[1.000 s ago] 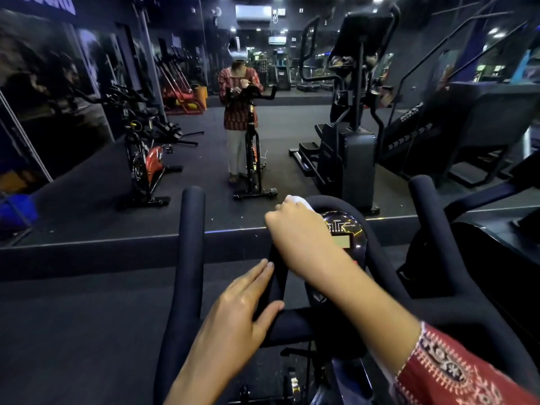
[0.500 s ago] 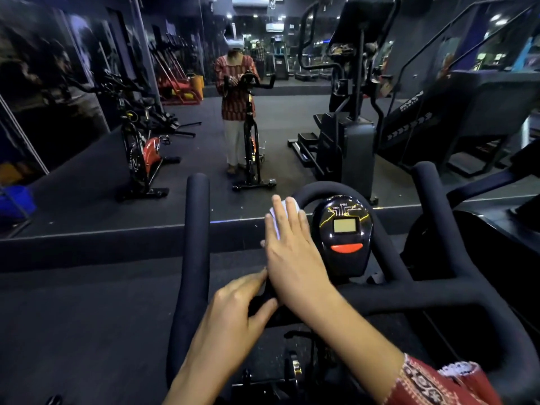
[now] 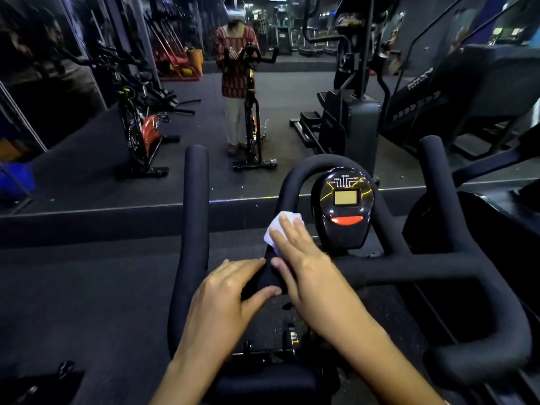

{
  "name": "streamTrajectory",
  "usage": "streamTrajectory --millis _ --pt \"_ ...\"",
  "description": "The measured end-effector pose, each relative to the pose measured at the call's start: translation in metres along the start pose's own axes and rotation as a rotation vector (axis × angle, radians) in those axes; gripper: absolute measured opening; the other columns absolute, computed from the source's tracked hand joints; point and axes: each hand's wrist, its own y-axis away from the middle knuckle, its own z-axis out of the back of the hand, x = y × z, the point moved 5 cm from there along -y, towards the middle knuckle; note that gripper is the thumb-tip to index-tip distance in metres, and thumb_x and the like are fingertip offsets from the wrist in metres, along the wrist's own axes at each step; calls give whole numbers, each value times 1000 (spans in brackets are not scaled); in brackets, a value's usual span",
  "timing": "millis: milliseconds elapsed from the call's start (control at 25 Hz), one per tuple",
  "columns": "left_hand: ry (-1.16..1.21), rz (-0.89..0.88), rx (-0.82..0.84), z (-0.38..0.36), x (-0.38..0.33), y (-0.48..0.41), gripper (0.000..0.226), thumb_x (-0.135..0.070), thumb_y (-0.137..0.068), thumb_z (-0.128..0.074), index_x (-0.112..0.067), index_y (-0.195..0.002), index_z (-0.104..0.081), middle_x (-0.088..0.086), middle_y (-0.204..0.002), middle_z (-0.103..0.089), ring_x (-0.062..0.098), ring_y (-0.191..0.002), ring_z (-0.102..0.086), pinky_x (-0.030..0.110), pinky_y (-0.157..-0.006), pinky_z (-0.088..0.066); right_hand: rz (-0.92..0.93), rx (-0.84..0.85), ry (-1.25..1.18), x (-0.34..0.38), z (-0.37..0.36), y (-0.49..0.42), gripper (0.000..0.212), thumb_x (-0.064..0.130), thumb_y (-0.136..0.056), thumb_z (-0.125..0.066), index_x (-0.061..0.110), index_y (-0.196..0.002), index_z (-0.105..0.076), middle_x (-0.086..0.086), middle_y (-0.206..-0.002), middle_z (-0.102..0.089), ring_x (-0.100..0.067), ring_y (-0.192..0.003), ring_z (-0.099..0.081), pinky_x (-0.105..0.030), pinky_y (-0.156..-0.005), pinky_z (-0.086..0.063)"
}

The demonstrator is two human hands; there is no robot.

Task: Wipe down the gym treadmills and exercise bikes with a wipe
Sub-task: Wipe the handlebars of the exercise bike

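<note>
I stand at a black exercise bike with foam handlebars (image 3: 409, 267) and a small console (image 3: 346, 206) with a grey screen and a red button. My right hand (image 3: 309, 273) lies with straight fingers on a white wipe (image 3: 282, 226), pressing it against the left side of the inner handlebar loop, just left of the console. Most of the wipe is hidden under the fingers. My left hand (image 3: 228, 299) grips the bar just below and to the left, thumb underneath, its fingertips touching the right hand's thumb.
A wall mirror ahead reflects me and this bike. A second spin bike (image 3: 143, 133) with red trim shows at the left, an elliptical (image 3: 350, 121) and a stair machine (image 3: 482, 92) at the right. The left handlebar horn (image 3: 194, 200) rises beside my left hand.
My right hand has slid the wipe down the left side of the loop, from its top toward the crossbar, and flattened out. My left hand's grip on the bar has closed.
</note>
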Motion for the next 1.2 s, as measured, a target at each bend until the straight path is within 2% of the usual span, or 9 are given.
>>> streamTrajectory --millis 120,240,360,560,760,920,1000,1120,1200 --pt "-15 24 2 0 0 1 63 -60 -70 -56 -12 -106 -72 -3 -105 -71 13 -93 -67 33 -85 -50 -60 186 55 -1 -6 5 63 -5 -82 -41 10 -143 -40 -5 -159 -20 -30 -142 -29 -40 -99 -46" --pt "19 -21 1 -2 -6 -1 72 -60 -69 -57 -8 -118 -67 4 -124 -63 12 -110 -59 25 -93 -45 -78 372 206 3 13 22 34 8 -89 -45 22 -119 -50 7 -139 -37 -20 -125 -48 -36 -86 -48" --pt "-31 -198 16 -7 -21 -7 72 -54 -74 -55 -3 -124 -60 10 -139 -48 16 -125 -45 27 -109 -29 -43 153 280 4 26 33 28 11 -75 -51 15 -96 -70 1 -110 -63 -18 -103 -63 -28 -68 -55" --pt "-59 -315 55 -23 -23 -9 73 -51 -75 -56 0 -127 -56 12 -143 -42 22 -135 -34 32 -116 -18 36 102 317 -18 3 40 49 19 -77 -39 7 -114 -69 -10 -124 -64 -28 -120 -56 -41 -102 -40" --pt "-63 -341 71 -30 -35 -16 75 -51 -75 -59 0 -129 -53 14 -143 -41 22 -137 -31 33 -117 -15 -177 183 274 -29 45 60 49 14 -85 -59 19 -133 -50 3 -150 -32 -11 -138 -33 -33 -92 -50" --pt "-30 -317 111 -41 -44 -12 60 -41 -82 -55 -3 -129 -56 9 -136 -52 17 -129 -43 24 -116 -15 -309 -32 418 -47 46 65 55 5 -56 -85 6 -108 -67 -15 -116 -63 -37 -103 -59 -42 -65 -57" --pt "-72 -323 136 -43 -44 -9 54 -38 -83 -52 -5 -124 -60 8 -125 -62 15 -118 -54 21 -116 -15 -343 -3 421 -49 36 63 69 2 -42 -90 4 -108 -69 -15 -113 -66 -35 -99 -64 -32 -54 -54" --pt "-22 -303 83 -38 -45 -13 47 -36 -83 -54 -6 -117 -66 6 -114 -68 9 -106 -60 25 -113 -24 -385 9 167 -41 52 68 52 -1 -67 -75 25 -111 -63 -2 -109 -67 -25 -84 -69 -31 -59 -51" --pt "45 -290 -33 -25 -51 -22 41 -34 -84 -57 -4 -111 -69 6 -110 -69 10 -101 -63 29 -107 -36 -231 -171 -50 -32 73 69 39 -2 -83 -59 26 -110 -56 -2 -102 -67 -27 -87 -67 -42 -69 -54"
